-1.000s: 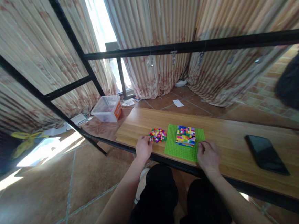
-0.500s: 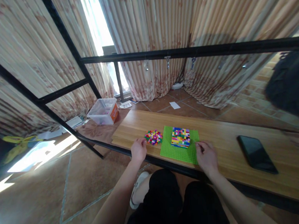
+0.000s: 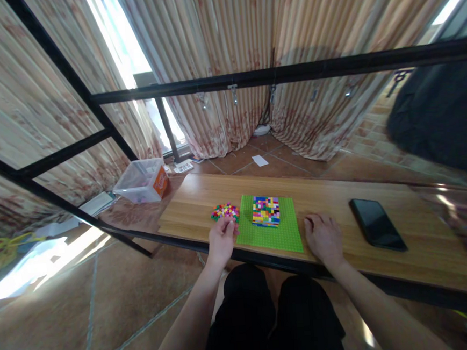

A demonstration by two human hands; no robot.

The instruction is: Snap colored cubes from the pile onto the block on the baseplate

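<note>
My left hand (image 3: pixel 222 238) is closed in a pinch at the near edge of a pile of small colourful toy bricks (image 3: pixel 222 210). Whatever its fingertips hold is too small to make out. To the right of the pile lies a green baseplate (image 3: pixel 277 239), bearing a stacked block of many-coloured bricks (image 3: pixel 265 211). Just past the plate's right edge, my right hand (image 3: pixel 323 236) rests palm down on the wooden tabletop, fingers loosely bent and apart, apparently holding nothing.
A black phone (image 3: pixel 377 224) lies on the wooden table (image 3: pixel 327 192) to the right. Beyond the table's left end stands a clear plastic box (image 3: pixel 139 185) with an orange label. Black metal bars (image 3: pixel 194 86) run across behind the table, in front of curtains (image 3: pixel 210 36).
My left hand has shifted right, to the near side of the brick pile, and pinches there. My right hand has moved off the baseplate's edge onto the table. The view has turned slightly right.
</note>
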